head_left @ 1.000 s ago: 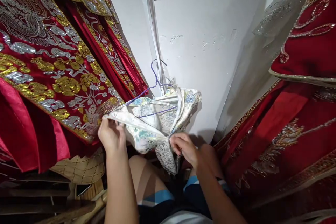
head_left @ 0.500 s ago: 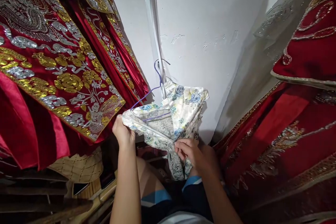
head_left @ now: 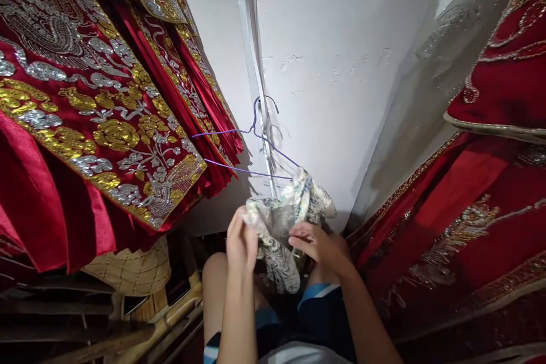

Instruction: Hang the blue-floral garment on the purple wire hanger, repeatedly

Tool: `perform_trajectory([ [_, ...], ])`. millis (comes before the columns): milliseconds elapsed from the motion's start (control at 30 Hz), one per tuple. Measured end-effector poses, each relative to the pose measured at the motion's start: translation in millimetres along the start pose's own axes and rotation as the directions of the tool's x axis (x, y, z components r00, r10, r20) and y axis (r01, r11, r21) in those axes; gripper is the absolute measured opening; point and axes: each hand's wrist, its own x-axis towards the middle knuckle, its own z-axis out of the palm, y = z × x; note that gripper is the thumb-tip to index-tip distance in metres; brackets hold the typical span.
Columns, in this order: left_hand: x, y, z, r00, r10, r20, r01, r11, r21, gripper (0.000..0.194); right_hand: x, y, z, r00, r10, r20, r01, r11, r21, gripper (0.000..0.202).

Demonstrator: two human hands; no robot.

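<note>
A white floral garment (head_left: 277, 227) with blue and yellow flowers hangs bunched and slightly blurred before me. Its right shoulder still sits on a thin purple hanger (head_left: 243, 170), whose left arm is bare. My left hand (head_left: 241, 240) grips the garment's left shoulder edge, fingers closed on the cloth. Close to the garment's front on the right is my right hand (head_left: 313, 243), its fingers curled at the fabric; what lies between them is hard to make out. The hanger hooks by a white metal upright (head_left: 251, 40) on the wall.
Red gowns with gold and silver sequins (head_left: 115, 133) hang at the left. More red beaded clothing (head_left: 469, 182) hangs at the right beside a translucent cover (head_left: 396, 125). Bamboo-like furniture (head_left: 174, 310) stands low on the left, and a white wall (head_left: 324, 23) lies ahead.
The garment's left shoulder has come off the hanger, and my left hand has carried it right and down. The hanger's left arm now shows bare. My right hand stays near the garment's front.
</note>
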Motion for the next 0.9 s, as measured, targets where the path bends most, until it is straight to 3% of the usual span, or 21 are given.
perform_trajectory([
  [33,-9.7,3.9,12.1,0.992,0.053,0.113,-0.065,0.991,0.113,0.020,-0.6,-2.3,0.0,0.999,-0.052,-0.004,0.052,0.998,0.026,0.031],
  [100,-27.9,11.2,32.8,0.935,0.096,0.340,-0.219,0.913,0.345,0.020,-2.4,-8.9,3.7,0.985,-0.115,0.125,0.100,0.987,0.123,0.049],
  [167,-41.0,15.8,45.6,0.868,0.102,0.485,-0.364,0.797,0.483,0.018,-5.6,-16.7,10.2,0.980,-0.101,0.173,0.067,0.979,0.193,0.043],
  [267,-46.6,16.3,48.1,0.826,0.106,0.553,-0.444,0.728,0.523,0.018,-10.0,-25.6,16.3,0.991,0.122,0.048,-0.129,0.965,0.229,0.016],
  [333,-43.1,13.4,40.8,0.804,0.016,0.595,-0.405,0.748,0.526,0.030,-10.8,-28.7,12.1,0.961,0.278,-0.018,-0.259,0.915,0.308,0.013],
  [400,-37.7,9.6,29.2,0.727,-0.151,0.670,-0.353,0.755,0.553,0.034,-9.1,-32.2,-0.2,0.941,0.338,-0.003,-0.312,0.873,0.374,0.019],
  [467,-32.2,7.4,15.4,0.624,-0.335,0.706,-0.333,0.703,0.629,0.033,-4.9,-39.5,-18.0,0.963,0.264,0.047,-0.263,0.896,0.359,0.018],
  [500,-29.2,7.9,8.1,0.594,-0.408,0.693,-0.343,0.651,0.677,0.033,-1.5,-44.9,-27.3,0.978,0.192,0.078,-0.207,0.927,0.313,0.012],
  [567,-21.6,13.5,-6.8,0.602,-0.501,0.621,-0.388,0.496,0.777,0.032,8.8,-57.6,-43.4,0.996,0.030,0.087,-0.045,0.983,0.179,0.008],
  [633,-11.2,25.6,-21.6,0.661,-0.534,0.527,-0.425,0.312,0.849,0.033,25.6,-68.4,-53.3,0.990,-0.136,0.032,0.134,0.990,0.046,0.012],
  [733,7.3,52.5,-41.5,0.749,-0.514,0.419,-0.434,0.097,0.896,0.037,63.7,-71.9,-55.8,0.905,-0.359,-0.229,0.352,0.933,-0.072,0.019],
  [800,18.0,72.7,-51.5,0.785,-0.502,0.363,-0.418,0.003,0.908,0.044,93.5,-64.5,-52.2,0.818,-0.437,-0.374,0.428,0.897,-0.113,0.024],
  [833,22.5,82.4,-55.3,0.795,-0.497,0.347,-0.417,-0.032,0.909,0.048,107.8,-58.8,-49.7,0.797,-0.450,-0.403,0.440,0.889,-0.123,0.024],
  [900,30.6,100.0,-60.9,0.815,-0.467,0.344,-0.429,-0.087,0.899,0.050,131.8,-45.6,-44.7,0.820,-0.447,-0.357,0.428,0.894,-0.135,0.020],
])
